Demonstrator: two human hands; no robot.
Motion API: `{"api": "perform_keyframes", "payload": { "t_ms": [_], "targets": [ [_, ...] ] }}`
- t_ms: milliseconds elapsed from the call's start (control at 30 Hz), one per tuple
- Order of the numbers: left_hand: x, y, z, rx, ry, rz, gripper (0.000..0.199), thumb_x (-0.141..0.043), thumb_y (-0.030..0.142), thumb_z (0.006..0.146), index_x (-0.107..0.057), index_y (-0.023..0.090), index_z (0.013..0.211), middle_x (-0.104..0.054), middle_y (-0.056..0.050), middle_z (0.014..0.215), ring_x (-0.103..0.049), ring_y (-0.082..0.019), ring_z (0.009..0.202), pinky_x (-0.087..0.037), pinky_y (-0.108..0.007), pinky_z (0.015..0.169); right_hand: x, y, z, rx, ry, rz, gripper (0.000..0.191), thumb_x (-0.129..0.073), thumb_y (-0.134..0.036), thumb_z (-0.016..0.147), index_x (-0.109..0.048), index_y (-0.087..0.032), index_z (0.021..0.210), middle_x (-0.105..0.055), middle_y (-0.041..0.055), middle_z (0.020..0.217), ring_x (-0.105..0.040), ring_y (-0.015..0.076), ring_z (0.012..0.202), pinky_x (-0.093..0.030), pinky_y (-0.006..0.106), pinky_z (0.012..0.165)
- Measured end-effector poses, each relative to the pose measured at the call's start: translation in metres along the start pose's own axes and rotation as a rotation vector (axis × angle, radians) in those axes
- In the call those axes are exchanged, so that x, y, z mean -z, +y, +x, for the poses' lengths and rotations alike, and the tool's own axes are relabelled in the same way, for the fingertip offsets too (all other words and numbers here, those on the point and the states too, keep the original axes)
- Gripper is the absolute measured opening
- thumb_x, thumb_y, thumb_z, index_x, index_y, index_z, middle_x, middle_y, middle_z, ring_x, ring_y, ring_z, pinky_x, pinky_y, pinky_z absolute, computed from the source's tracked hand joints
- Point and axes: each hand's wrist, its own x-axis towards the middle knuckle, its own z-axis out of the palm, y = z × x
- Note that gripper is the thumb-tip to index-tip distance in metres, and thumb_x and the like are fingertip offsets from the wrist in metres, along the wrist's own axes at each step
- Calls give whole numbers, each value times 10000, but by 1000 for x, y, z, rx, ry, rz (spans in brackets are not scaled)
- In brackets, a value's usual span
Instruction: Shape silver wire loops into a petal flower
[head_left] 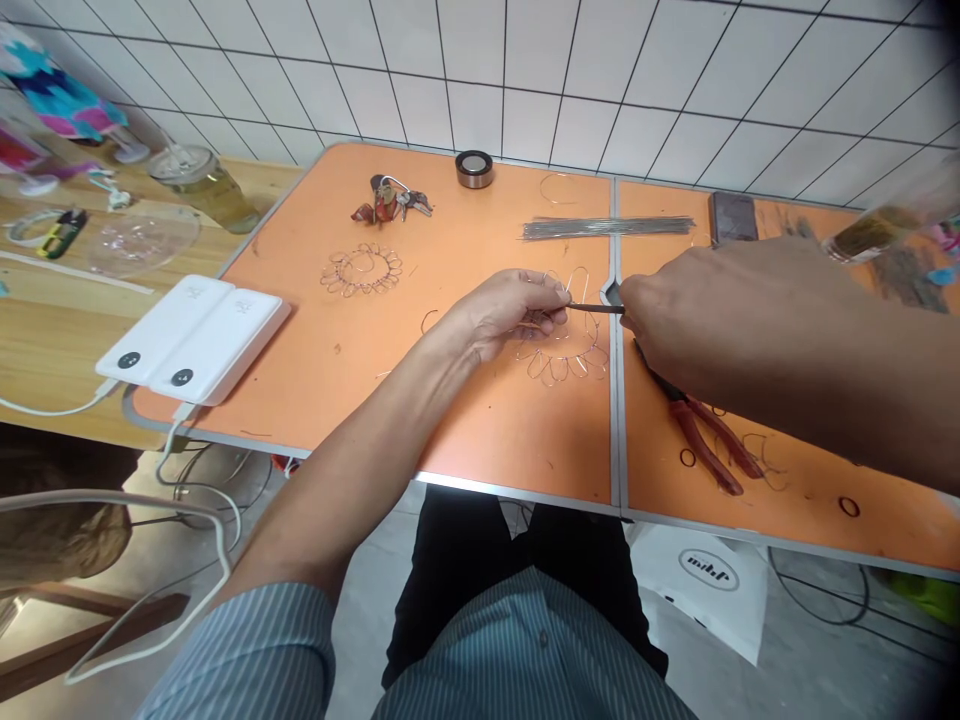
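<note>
My left hand (517, 310) pinches a ring of thin wire bent into petal-like loops (562, 368) just above the orange table. My right hand (667, 300) is closed on one end of a thin dark strip (595, 308). The strip's other end meets my left fingertips, close to the wire loops. Whether it is stiff or soft I cannot tell. Red-handled pliers (709, 440) lie below my right hand, their jaws partly hidden by it. A similar looped wire ring (362, 270) rests to the left on the table.
Straight wires (607, 228) lie in a bundle behind my hands. A tape roll (474, 170) and keys (401, 200) are farther back. White power banks (193, 338) with cables sit at the left edge. A dark box (733, 218) stands back right, near a tiled wall.
</note>
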Motion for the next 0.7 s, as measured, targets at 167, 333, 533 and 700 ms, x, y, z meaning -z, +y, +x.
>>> {"api": "perform_keyframes", "payload": {
  "t_ms": [167,333,533,700],
  "targets": [
    [1,0,-1,-7,-12,12,207,-882,186,904,-729,155,768,-751,-57,759,-646,-103,632,-531,-254,686,24,-34,4,-106,-291,-440,283,-747,46,847,-706,-220,759,-632,40,593,-742,270,692,-427,375,677],
    [0,1,-1,-3,1,13,212,-859,168,918,-722,157,758,-739,-50,746,-650,-105,626,-535,-258,685,14,-24,4,-93,-189,-301,396,-798,-87,968,-606,-216,646,-541,41,557,-792,320,800,-445,414,763],
    [-2,3,-4,0,4,14,208,-850,161,908,-718,162,748,-729,-38,733,-631,-97,617,-520,-237,664,-13,10,5,65,-33,-218,581,-863,-513,1080,-582,-239,651,-547,39,565,-773,279,779,-449,412,757],
    [-3,3,-5,2,-1,31,208,-867,166,883,-711,171,746,-726,-31,729,-626,-99,625,-510,-230,663,-32,39,7,102,130,166,603,-858,-588,1119,-596,-243,701,-648,73,649,-818,313,953,-455,415,758]
  ]
}}
